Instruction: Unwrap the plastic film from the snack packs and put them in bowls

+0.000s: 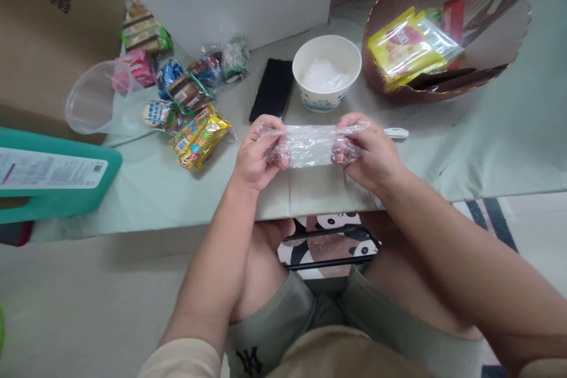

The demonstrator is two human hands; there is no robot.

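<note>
A thin, clear plastic film (310,144) is stretched taut between my two hands, just above the front of the table. My left hand (261,150) pinches its left end, and my right hand (365,150) grips the right end, with the plastic wrapped about the fingertips. Behind the film stands a white paper bowl (326,65) with crumpled clear or whitish material inside. A black phone (272,88) lies left of the bowl. Partly covered by my right hand, a small white object (397,133) rests on the cloth.
Several packaged snacks (199,137) and a clear plastic cup (91,100) lie at the left, by a green container (95,183) and a cardboard box (57,41). At the right stands a brown scalloped basket (482,80) holding packets. A white box (230,0) backs the table.
</note>
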